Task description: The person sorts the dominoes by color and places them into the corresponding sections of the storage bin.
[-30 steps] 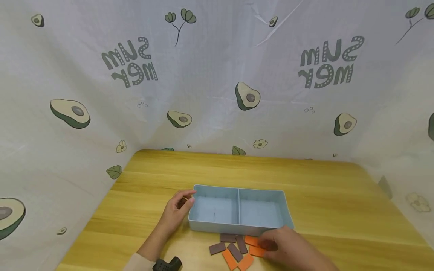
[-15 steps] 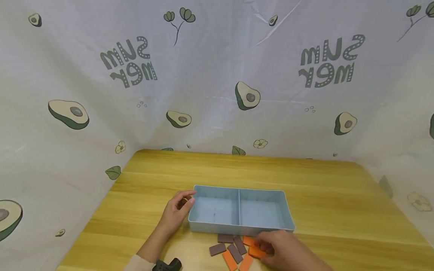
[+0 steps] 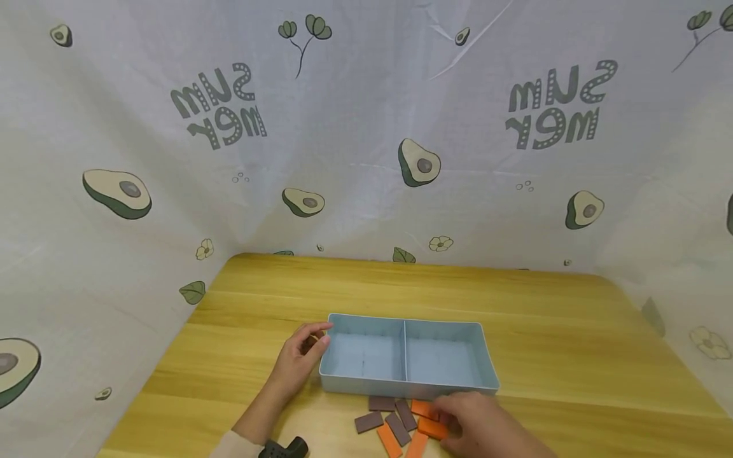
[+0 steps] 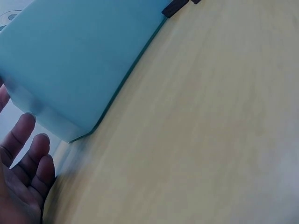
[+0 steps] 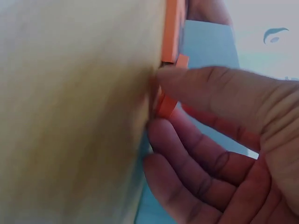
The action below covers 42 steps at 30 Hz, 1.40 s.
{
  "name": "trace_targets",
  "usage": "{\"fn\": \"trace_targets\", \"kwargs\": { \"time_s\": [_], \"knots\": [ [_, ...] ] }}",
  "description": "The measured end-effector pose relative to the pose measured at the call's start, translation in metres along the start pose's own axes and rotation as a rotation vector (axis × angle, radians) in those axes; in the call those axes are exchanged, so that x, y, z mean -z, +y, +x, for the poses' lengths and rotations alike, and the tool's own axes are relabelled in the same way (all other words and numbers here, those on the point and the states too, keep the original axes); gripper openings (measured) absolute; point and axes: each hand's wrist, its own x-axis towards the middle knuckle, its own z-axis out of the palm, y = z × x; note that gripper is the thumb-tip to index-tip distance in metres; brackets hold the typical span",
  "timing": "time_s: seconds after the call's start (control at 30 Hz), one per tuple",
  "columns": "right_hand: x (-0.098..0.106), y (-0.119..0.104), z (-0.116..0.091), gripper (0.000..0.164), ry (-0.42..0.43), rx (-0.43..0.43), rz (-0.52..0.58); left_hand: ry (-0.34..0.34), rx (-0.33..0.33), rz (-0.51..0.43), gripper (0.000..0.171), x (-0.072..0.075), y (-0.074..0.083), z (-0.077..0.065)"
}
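A light blue two-compartment box [image 3: 366, 386] sits on the table. My left hand [image 3: 298, 359] is at its left end, fingertips touching the rim, fingers loosely bent; in the left wrist view several fingers [image 4: 39, 161] lie beside the box's end wall. In front of the box, my right hand [image 3: 478, 423] pinches a flat orange block [image 3: 432, 428] by its right end between thumb and fingers; the right wrist view shows the orange block [image 5: 167, 105] partly covered by the thumb. Another orange block [image 3: 422, 408] lies just behind it, by the fingertips.
More orange blocks [image 3: 389, 440] and several dark brown blocks [image 3: 369, 422] lie loosely grouped before the box. A divider [image 3: 405, 350] splits the box into left and right compartments. A printed curtain [image 3: 366, 127] surrounds the wooden table [image 3: 275, 286].
My right hand has shifted slightly left, and the orange block at its fingers has moved a little left with it. The left hand stays at the box's left end.
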Motion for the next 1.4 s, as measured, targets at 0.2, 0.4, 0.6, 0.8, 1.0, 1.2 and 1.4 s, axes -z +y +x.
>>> {"fn": "trace_targets", "kwargs": {
  "time_s": [0.2, 0.4, 0.6, 0.8, 1.0, 1.2, 1.4],
  "knots": [
    [0.008, -0.003, -0.003, 0.025, -0.026, -0.047, 0.243, 0.004, 0.001, -0.007, 0.027, 0.0, 0.0, -0.001],
    [0.017, -0.016, -0.001, 0.032, 0.023, -0.036, 0.34, 0.004, 0.005, -0.013, 0.027, 0.001, 0.001, -0.001],
    [0.023, -0.034, 0.012, 0.042, 0.275, 0.044, 0.248, 0.005, 0.009, -0.018, 0.027, -0.001, 0.001, 0.0],
    [0.028, -0.05, 0.047, 0.035, 0.432, -0.011, 0.197, 0.005, 0.015, -0.023, 0.027, -0.002, 0.002, -0.001],
    [0.023, -0.061, 0.086, 0.036, 0.484, -0.04, 0.236, 0.001, 0.012, -0.028, 0.027, -0.001, 0.002, 0.0],
    [0.018, -0.07, 0.11, 0.035, 0.462, -0.057, 0.234, 0.009, 0.027, -0.023, 0.025, -0.001, 0.002, 0.0],
    [0.013, -0.079, 0.126, 0.034, 0.387, -0.038, 0.211, 0.007, 0.03, -0.028, 0.025, -0.001, 0.004, 0.0]
  ]
}}
